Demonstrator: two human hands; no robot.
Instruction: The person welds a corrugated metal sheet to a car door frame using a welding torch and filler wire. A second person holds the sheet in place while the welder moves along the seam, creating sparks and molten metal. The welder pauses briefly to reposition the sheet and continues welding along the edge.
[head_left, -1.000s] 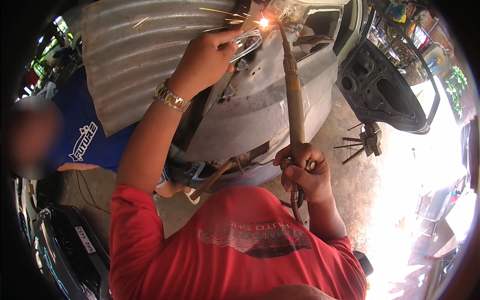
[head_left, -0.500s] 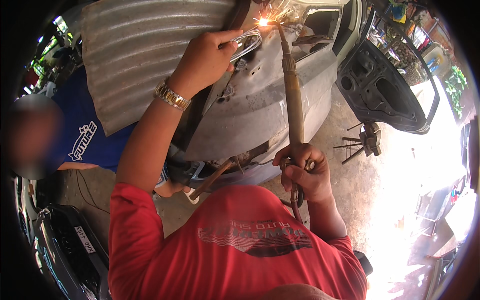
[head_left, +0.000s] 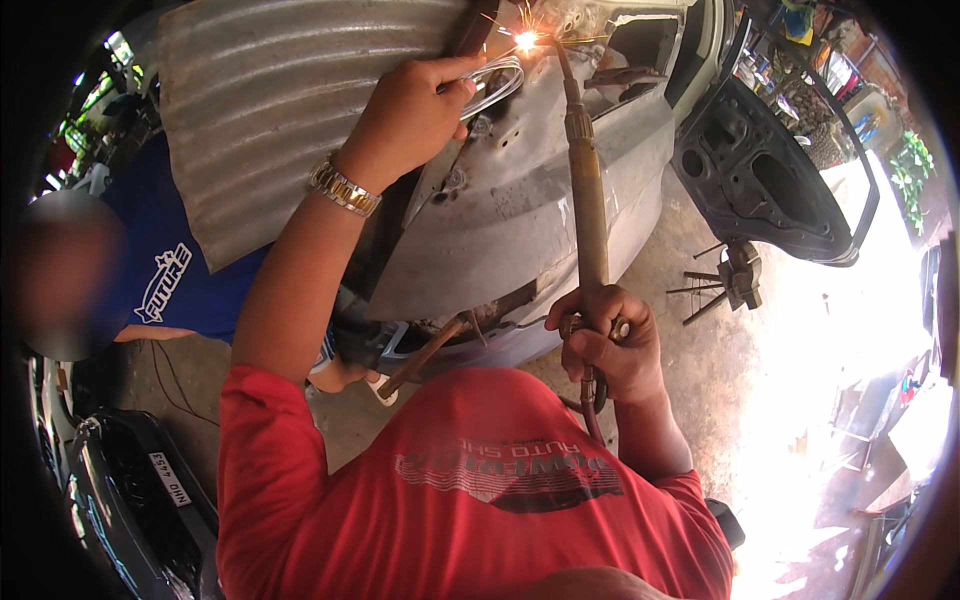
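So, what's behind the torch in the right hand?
Grey car bodywork shows on both sides of the torch, and floor beside the right hand; the strip directly behind the torch is covered.

Daylight bleaches the ground white at right; I squint at the torch flare; the left sits shadier; edges bend into black; a co-worker's head is blurred.

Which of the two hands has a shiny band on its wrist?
The left hand, holding looped silver wire, wears the gold-and-silver band. The right hand, gripping the brass-coloured torch, has none.
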